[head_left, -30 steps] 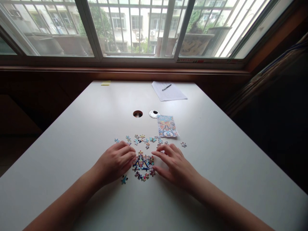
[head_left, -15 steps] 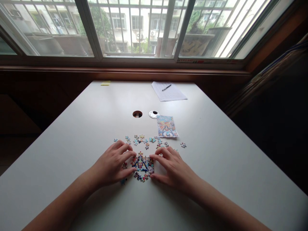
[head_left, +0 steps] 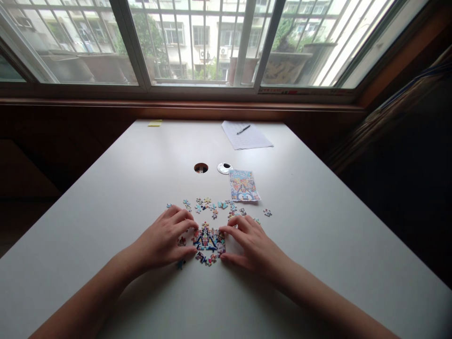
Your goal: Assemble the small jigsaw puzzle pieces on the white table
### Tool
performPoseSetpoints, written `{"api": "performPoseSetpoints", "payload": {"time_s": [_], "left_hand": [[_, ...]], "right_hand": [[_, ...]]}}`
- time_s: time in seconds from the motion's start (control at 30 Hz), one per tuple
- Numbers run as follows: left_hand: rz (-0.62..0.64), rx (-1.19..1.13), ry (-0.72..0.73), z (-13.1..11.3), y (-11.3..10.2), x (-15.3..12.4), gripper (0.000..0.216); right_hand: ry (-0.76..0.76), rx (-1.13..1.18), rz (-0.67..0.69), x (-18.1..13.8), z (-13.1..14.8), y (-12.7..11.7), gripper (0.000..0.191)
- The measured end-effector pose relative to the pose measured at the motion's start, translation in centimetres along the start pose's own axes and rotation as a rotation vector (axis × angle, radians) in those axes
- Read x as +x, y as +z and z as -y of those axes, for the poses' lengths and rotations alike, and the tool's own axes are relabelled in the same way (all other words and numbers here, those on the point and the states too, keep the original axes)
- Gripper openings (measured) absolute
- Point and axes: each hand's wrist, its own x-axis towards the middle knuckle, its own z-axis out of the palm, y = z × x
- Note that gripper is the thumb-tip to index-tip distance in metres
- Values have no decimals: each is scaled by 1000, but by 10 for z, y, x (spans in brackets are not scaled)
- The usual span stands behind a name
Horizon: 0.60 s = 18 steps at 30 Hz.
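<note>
A partly joined jigsaw puzzle [head_left: 208,239], printed in many colours with a dark blue zigzag, lies flat on the white table. My left hand [head_left: 169,235] grips its left edge, index finger near the upper corner and thumb near the lower. On the opposite edge, my right hand [head_left: 245,240] holds it the same way with bent fingers. Just below the puzzle are a few loose puzzle pieces [head_left: 205,258]. More scattered pieces [head_left: 213,206] lie beyond it, some partly hidden behind my right hand. Other pieces sit under and beside my left hand.
Right of centre lies a picture card [head_left: 245,186] beside a silver round cover [head_left: 225,168]. A round hole [head_left: 201,168] opens in the white table [head_left: 141,165]. Farther back are paper sheets [head_left: 249,137] with a pen [head_left: 243,129] and a yellow note [head_left: 155,123]. A barred window stands behind.
The view has shifted very slightly. Both hands stay at the puzzle's sides, and nothing on the table has visibly moved.
</note>
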Motion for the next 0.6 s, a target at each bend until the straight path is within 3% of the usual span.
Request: {"api": "performPoseSetpoints", "payload": {"time_s": [0.6], "left_hand": [[3,7,-26,6,6,-2,36]], "right_hand": [[20,33,-13,0,0,0,53]]}}
